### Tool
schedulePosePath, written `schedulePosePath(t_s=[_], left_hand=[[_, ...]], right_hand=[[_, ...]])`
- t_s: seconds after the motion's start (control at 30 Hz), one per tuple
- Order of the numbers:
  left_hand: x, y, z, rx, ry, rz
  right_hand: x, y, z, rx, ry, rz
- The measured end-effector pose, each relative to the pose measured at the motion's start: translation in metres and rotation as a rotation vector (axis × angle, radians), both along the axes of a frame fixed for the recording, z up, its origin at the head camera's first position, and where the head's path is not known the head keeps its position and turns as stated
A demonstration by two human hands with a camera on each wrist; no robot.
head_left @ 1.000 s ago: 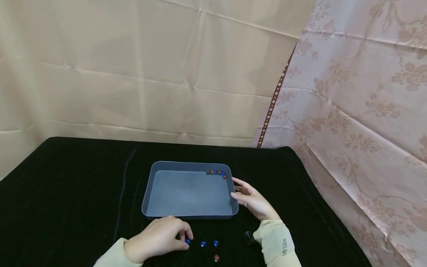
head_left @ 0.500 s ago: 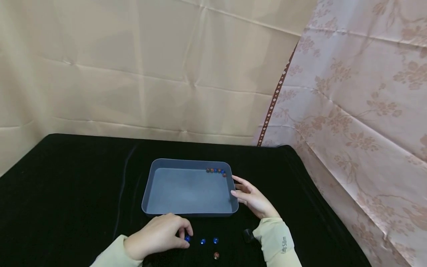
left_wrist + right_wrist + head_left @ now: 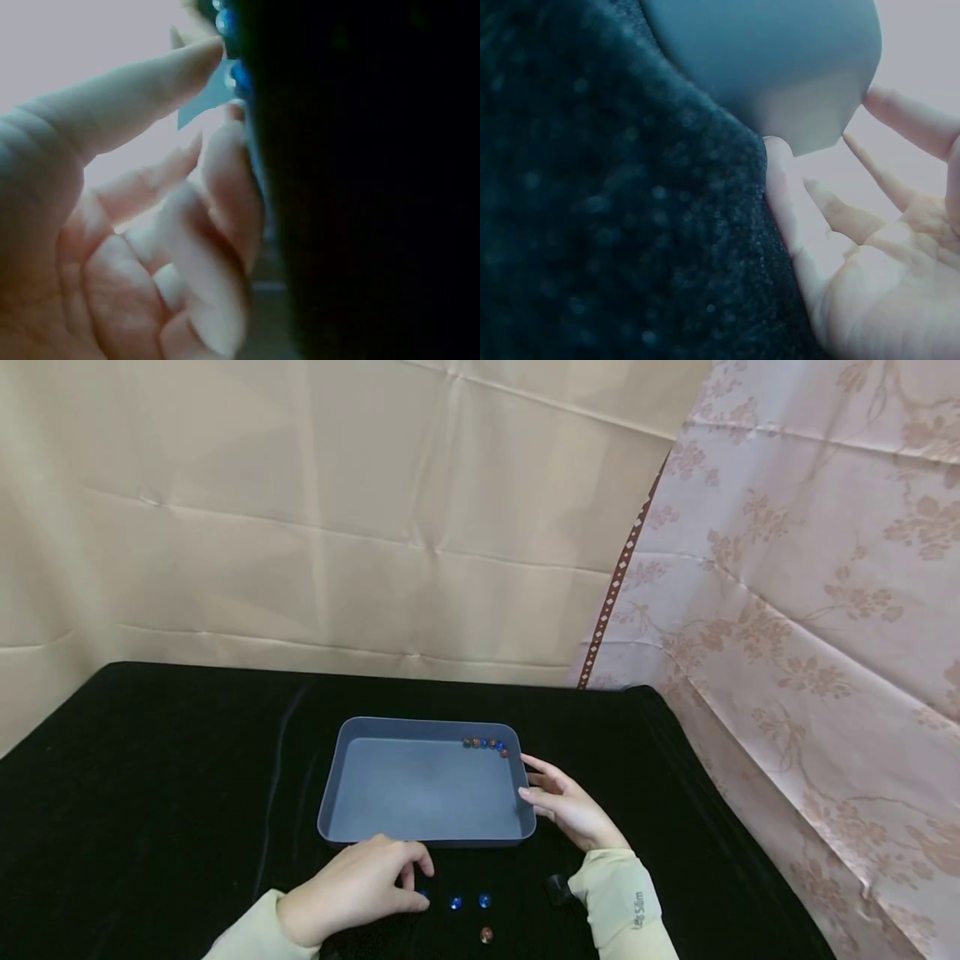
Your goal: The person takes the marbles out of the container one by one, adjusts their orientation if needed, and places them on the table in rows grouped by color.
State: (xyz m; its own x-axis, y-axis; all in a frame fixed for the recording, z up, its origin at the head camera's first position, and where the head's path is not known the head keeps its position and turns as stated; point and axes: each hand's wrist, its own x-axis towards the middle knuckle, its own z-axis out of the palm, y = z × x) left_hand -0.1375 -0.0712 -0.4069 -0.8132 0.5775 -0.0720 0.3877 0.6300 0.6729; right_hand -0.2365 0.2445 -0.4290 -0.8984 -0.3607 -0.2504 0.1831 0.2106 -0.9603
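Note:
My left hand (image 3: 360, 887) is low over the cloth in front of the tray, thumb and index finger spread apart. Just beyond their tips lies a blue glass marble (image 3: 238, 78), mostly hidden in the head view. Two more blue marbles, a nearer one (image 3: 456, 903) and one to its right (image 3: 485, 901), rest on the cloth, with a reddish-brown marble (image 3: 487, 935) below them. At the right, my right hand (image 3: 573, 814) touches the side of the blue-grey tray (image 3: 330, 785) with extended fingers. Inside its far right corner sits a row of brown and blue marbles (image 3: 484, 743).
Black velvety cloth (image 3: 187, 793) covers the table. A small black object (image 3: 558, 890) is beside the right sleeve. A cream curtain (image 3: 300, 527) hangs behind, and a pink floral curtain (image 3: 795, 610) runs along the right side.
My left thumb and index finger, earlier around the blue marble, have parted, and the marble shows less between them. The right hand and the tray stay where they were.

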Motion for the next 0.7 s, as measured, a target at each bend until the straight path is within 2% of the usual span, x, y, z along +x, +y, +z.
schedulePosePath(t_s=[0.1, 0.27, 0.5, 0.7], left_hand=[[0.0, 0.003, 0.005, 0.051, -0.002, 0.002], [-0.002, 0.004, 0.02, 0.113, 0.05, 0.023], [-0.017, 0.007, 0.045, 0.067, 0.128, 0.052], [-0.033, 0.012, 0.058, 0.014, 0.183, 0.061]], right_hand=[[0.0, 0.001, -0.001, -0.006, 0.009, 0.0], [-0.001, 0.0, -0.004, -0.017, 0.016, 0.003], [-0.001, -0.001, -0.004, -0.023, 0.01, 0.007], [0.0, 0.001, -0.003, -0.031, 0.012, 0.017]])
